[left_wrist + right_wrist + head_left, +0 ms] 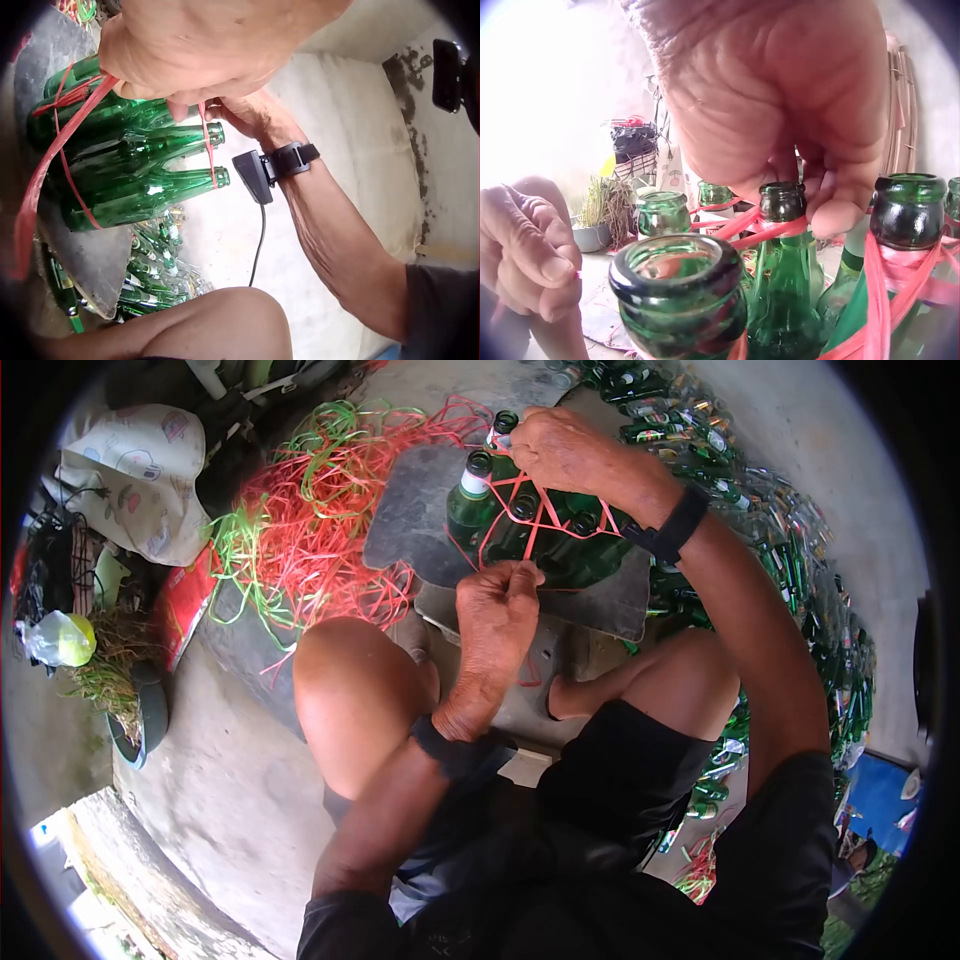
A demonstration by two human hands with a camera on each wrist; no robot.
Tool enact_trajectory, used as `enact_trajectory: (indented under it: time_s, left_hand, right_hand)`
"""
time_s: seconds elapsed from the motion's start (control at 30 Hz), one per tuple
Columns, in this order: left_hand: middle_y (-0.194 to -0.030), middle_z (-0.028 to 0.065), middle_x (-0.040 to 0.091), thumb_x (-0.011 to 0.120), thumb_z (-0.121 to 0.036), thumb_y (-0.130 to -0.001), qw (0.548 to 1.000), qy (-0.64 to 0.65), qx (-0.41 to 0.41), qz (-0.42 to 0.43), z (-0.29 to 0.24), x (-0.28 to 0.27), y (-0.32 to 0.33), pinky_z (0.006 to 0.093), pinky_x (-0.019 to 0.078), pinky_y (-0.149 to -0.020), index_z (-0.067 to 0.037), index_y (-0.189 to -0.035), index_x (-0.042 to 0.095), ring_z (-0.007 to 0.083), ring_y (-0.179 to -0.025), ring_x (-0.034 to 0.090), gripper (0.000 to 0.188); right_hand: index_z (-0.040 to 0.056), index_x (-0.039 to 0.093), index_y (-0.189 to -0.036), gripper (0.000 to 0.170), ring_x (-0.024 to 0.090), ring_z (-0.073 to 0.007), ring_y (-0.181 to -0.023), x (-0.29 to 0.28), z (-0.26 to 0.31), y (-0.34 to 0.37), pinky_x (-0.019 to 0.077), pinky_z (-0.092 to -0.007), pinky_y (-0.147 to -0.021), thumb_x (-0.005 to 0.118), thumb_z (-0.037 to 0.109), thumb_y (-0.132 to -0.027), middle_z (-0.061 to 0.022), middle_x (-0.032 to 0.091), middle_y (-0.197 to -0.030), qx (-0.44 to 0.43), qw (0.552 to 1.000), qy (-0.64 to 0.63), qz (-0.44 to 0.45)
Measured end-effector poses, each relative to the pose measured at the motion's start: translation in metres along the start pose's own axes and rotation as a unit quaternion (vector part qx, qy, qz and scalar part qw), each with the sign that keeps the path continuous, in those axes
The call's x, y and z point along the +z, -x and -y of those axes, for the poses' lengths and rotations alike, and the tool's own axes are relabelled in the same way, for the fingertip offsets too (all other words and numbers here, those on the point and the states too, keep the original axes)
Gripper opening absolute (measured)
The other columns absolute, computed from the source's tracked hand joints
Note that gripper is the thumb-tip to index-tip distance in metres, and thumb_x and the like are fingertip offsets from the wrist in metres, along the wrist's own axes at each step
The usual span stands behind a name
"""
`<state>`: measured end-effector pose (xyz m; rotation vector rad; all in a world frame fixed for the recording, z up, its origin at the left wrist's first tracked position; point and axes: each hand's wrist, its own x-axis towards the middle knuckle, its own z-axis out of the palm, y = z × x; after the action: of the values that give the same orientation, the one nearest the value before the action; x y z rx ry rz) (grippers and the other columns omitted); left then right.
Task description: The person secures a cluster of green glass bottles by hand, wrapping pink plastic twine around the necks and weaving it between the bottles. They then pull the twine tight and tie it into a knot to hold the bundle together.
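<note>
A cluster of green glass bottles (468,515) stands upright, with red plastic string (532,545) laced around its necks and bodies. My left hand (497,610) pinches a length of this string between thumb and fingers, on the near side of the bottles. At the far side, my right hand (565,450) has its fingers curled at a bottle neck. In the right wrist view, the thumb and fingers of that hand (772,97) hold the string against the neck (784,206). The left wrist view shows string wrapped around the bodies (112,195) too.
Under the bottles lies a dark board (410,510). A tangled heap of red and green string (320,510) is on the left. Many loose bottles (780,560) pile along the wall on the right. A potted plant (125,690) and a pale printed bag (140,480) stand farther left.
</note>
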<state>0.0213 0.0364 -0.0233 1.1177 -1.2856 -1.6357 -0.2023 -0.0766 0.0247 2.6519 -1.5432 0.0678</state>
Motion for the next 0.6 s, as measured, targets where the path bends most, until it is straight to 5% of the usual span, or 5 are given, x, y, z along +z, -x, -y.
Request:
enact_trajectory:
  time_s: [0.13,0.23,0.3,0.43,0.6]
  left_hand:
    - [-0.078,-0.0009,0.07,0.064,-0.016,-0.1,0.999,-0.033,-0.013,0.003,0.0,-0.004,-0.001,0.026,0.047,-0.07,0.003,-0.094,0.08,0.0055,-0.072,0.056,0.025]
    - [-0.083,0.0015,0.074,0.064,-0.016,-0.1,0.999,-0.032,-0.033,0.005,0.003,-0.006,-0.001,0.027,0.0489,-0.076,0.003,-0.094,0.08,0.0069,-0.078,0.058,0.026]
    - [-0.078,-0.0001,0.071,0.064,-0.017,-0.1,1.0,-0.016,-0.017,0.005,0.007,-0.006,-0.003,0.0267,0.0477,-0.071,0.003,-0.094,0.08,0.0062,-0.074,0.056,0.026]
    - [-0.073,-0.0015,0.067,0.065,-0.017,-0.1,0.998,-0.059,-0.015,0.009,0.003,-0.008,-0.003,0.0266,0.0459,-0.067,0.003,-0.094,0.08,0.0055,-0.07,0.054,0.026]
    - [-0.071,-0.0037,0.064,0.065,-0.016,-0.1,0.998,-0.043,-0.047,0.013,0.001,-0.009,-0.003,0.0259,0.0433,-0.064,0.002,-0.094,0.08,0.0043,-0.067,0.051,0.025]
  right_hand:
    - [-0.0017,0.066,-0.08,0.025,0.061,-0.0402,-0.081,0.002,0.004,0.002,0.0508,-0.0517,-0.073,0.065,0.015,-0.099,-0.0194,0.061,-0.082,0.04,0.995,-0.071,-0.053]
    - [0.001,0.074,-0.097,0.019,0.069,-0.0418,-0.091,-0.015,0.027,0.018,0.0565,-0.0492,-0.081,0.064,0.016,-0.093,-0.0198,0.069,-0.086,0.045,0.987,-0.09,-0.128]
    - [0.0016,0.07,-0.109,0.024,0.068,-0.0407,-0.095,-0.028,0.05,0.037,0.056,-0.0484,-0.085,0.069,0.017,-0.091,-0.0194,0.067,-0.1,0.129,0.964,-0.104,-0.207]
    - [0.003,0.068,-0.11,0.026,0.068,-0.04,-0.096,-0.047,0.086,0.068,0.0556,-0.0488,-0.084,0.075,0.014,-0.087,-0.0182,0.063,-0.107,0.155,0.96,-0.134,-0.189]
    - [0.0043,0.066,-0.099,0.026,0.067,-0.0365,-0.089,-0.027,0.103,0.092,0.0556,-0.0466,-0.077,0.083,0.014,-0.081,-0.0123,0.06,-0.096,0.176,0.964,-0.117,-0.163]
